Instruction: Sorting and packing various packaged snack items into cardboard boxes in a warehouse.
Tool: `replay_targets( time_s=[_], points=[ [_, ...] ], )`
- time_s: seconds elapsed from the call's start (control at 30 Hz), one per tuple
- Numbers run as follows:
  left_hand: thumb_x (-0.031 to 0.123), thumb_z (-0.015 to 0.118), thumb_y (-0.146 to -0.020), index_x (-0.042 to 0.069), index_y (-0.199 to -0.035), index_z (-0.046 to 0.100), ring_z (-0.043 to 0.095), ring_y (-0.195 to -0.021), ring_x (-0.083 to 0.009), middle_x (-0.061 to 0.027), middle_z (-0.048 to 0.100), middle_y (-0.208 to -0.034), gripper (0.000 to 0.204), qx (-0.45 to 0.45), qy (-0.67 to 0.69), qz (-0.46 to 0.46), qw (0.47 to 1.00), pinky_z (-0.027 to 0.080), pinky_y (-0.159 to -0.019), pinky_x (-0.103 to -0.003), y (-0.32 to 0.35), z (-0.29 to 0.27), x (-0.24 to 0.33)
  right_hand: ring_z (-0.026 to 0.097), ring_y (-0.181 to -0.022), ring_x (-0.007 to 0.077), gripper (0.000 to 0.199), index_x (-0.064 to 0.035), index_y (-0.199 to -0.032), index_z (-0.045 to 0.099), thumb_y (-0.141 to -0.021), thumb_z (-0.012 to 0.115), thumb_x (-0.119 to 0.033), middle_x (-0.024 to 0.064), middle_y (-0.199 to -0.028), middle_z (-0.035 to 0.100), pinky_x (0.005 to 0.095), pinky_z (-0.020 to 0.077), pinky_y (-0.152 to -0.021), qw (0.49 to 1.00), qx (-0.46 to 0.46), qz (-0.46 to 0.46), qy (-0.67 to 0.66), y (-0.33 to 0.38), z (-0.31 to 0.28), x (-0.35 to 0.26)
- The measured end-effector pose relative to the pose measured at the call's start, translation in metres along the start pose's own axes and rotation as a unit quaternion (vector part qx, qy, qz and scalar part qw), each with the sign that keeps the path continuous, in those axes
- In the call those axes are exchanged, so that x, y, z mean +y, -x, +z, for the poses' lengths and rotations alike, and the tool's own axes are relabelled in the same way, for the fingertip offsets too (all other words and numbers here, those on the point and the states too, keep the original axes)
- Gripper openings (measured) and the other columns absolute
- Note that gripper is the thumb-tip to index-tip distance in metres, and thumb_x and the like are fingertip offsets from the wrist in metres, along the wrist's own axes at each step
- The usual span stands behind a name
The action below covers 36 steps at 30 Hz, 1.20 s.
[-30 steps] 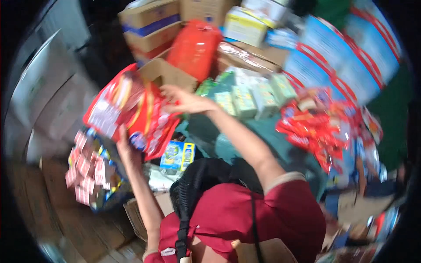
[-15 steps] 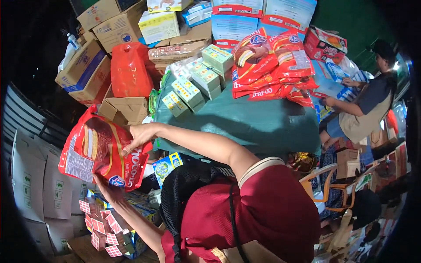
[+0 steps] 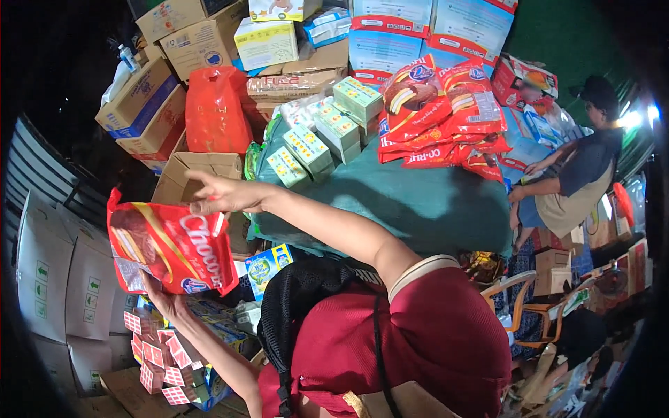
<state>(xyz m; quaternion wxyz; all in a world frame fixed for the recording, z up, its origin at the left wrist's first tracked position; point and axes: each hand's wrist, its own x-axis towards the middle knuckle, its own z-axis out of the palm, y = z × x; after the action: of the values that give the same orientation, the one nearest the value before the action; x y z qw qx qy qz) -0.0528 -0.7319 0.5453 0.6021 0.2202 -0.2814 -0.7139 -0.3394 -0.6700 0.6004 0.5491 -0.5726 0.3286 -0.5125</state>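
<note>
A large red bag of chocolate snack cakes (image 3: 174, 251) is held up at the left, its printed front facing me. My left hand (image 3: 164, 296) grips it by the lower edge, with most of its fingers hidden behind the bag. Across the top edge of the bag reaches my right hand (image 3: 226, 193), its fingers stretched out and apart, the thumb close to the bag's upper edge. Just beyond that hand stands an open cardboard box (image 3: 185, 167). More red snack bags (image 3: 439, 115) lie piled at the far side of a green-covered surface (image 3: 418, 202).
Several small pale boxes (image 3: 306, 153) stand on the green cover beside a red plastic bag (image 3: 214, 115). Stacked cartons rise at the far left and back. Red-and-white packs (image 3: 164, 362) lie below my left arm. Another person (image 3: 578, 171) stands at the right, near orange-framed chairs (image 3: 536, 313).
My right hand has come off the bag's face, lifting and opening at its top edge. The bag has turned more upright, and the view has shifted slightly.
</note>
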Motion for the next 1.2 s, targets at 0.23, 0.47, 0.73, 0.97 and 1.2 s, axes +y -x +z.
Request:
replay_targets(
  time_s=[0.23,0.47,0.73,0.97,1.2],
  points=[
    [0.029,0.06,-0.082,0.007,-0.121,0.045,0.049,-0.11,-0.0245,-0.0108,0.051,-0.121,0.048,0.046,0.039,0.016,0.998,0.04,-0.094,-0.043,0.011,0.006,-0.002,0.051,-0.103,0.0127,0.045,-0.0109,-0.109,0.055,-0.073,0.072,-0.03,0.0032,-0.107,0.059,0.0331,0.042,-0.087,0.979,0.04,-0.027,-0.196,0.009,0.041,0.011],
    [0.035,0.059,-0.083,0.004,-0.128,0.036,0.044,-0.115,-0.0282,-0.0137,0.044,-0.127,0.06,0.055,0.073,-0.046,0.995,0.035,-0.098,-0.046,0.028,0.013,-0.005,0.057,-0.086,0.0118,0.031,-0.0091,-0.103,0.055,-0.081,0.064,-0.027,0.0015,-0.096,0.06,0.0309,0.0471,-0.077,0.971,0.138,-0.067,-0.182,0.018,0.043,0.026],
    [0.037,0.058,-0.082,0.005,-0.126,0.039,0.049,-0.11,-0.0276,-0.0132,0.049,-0.123,0.057,0.094,0.085,-0.119,0.985,0.039,-0.094,-0.045,0.037,0.03,-0.033,0.053,-0.096,0.0133,0.036,-0.0099,-0.117,0.048,-0.089,0.049,-0.032,0.0037,-0.105,0.055,0.0346,0.0472,-0.076,0.964,0.163,0.016,-0.208,0.076,0.02,-0.016],
    [0.034,0.057,-0.083,0.004,-0.126,0.038,0.049,-0.109,-0.0261,-0.0131,0.047,-0.125,0.056,0.021,0.051,-0.144,0.988,0.04,-0.094,-0.045,0.043,0.088,-0.067,0.049,-0.104,0.0136,0.042,-0.0052,-0.121,0.043,-0.086,0.057,-0.024,0.0079,-0.115,0.053,0.0311,0.0419,-0.089,0.976,0.216,-0.028,0.011,0.11,-0.005,-0.024],
    [0.038,0.063,-0.078,0.005,-0.129,0.035,0.037,-0.121,-0.0264,-0.0113,0.038,-0.133,0.067,-0.048,0.098,-0.168,0.98,0.03,-0.101,-0.047,0.071,0.21,-0.11,0.058,-0.092,0.0142,0.026,-0.0046,-0.11,0.053,-0.087,0.055,-0.017,0.0056,-0.103,0.06,0.0317,0.0475,-0.081,0.944,0.292,-0.059,-0.138,0.179,-0.053,-0.088]
  ],
)
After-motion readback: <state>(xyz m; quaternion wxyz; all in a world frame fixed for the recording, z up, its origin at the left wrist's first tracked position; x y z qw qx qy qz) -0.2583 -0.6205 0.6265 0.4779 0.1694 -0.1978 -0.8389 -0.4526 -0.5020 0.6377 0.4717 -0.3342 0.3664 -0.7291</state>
